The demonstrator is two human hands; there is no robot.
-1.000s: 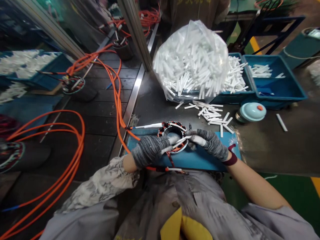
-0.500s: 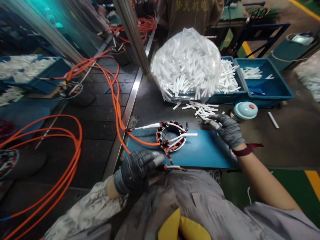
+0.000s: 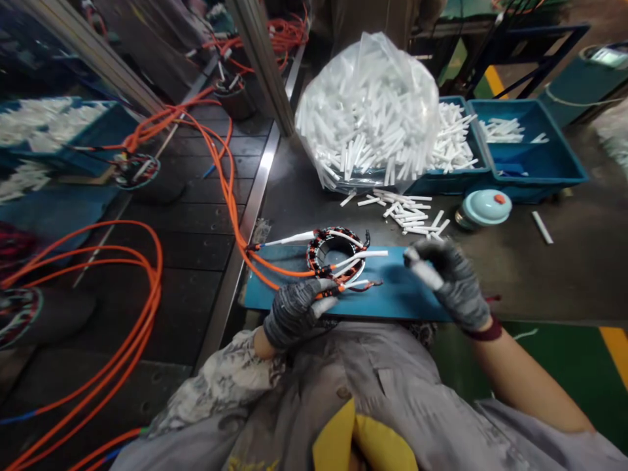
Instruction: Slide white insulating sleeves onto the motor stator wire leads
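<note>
A ring-shaped motor stator [image 3: 337, 252] with copper windings and black ties lies on a blue mat [image 3: 392, 297]. White-sleeved leads and an orange cable [image 3: 294, 279] run from it. My left hand [image 3: 298, 310], in a grey glove, is closed around a wire lead [image 3: 350, 286] with a white sleeve at the stator's near side. My right hand [image 3: 449, 278], gloved too, hovers over the mat's right end. Its fingers are curled together as in a pinch, and what they hold, if anything, is hidden. Beyond it lie loose white tubes [image 3: 409, 214].
Behind the mat stand a clear bag [image 3: 367, 118] full of white tubes and blue bins [image 3: 544, 147]. A round light-blue container [image 3: 485, 208] sits right of the loose tubes. Orange cables [image 3: 152, 288] loop across the left conveyor, by a metal post [image 3: 265, 65].
My right hand has drawn back from the loose tubes toward me, over the mat. My left hand has moved right and up and taken hold of a lead, raising its end onto the mat.
</note>
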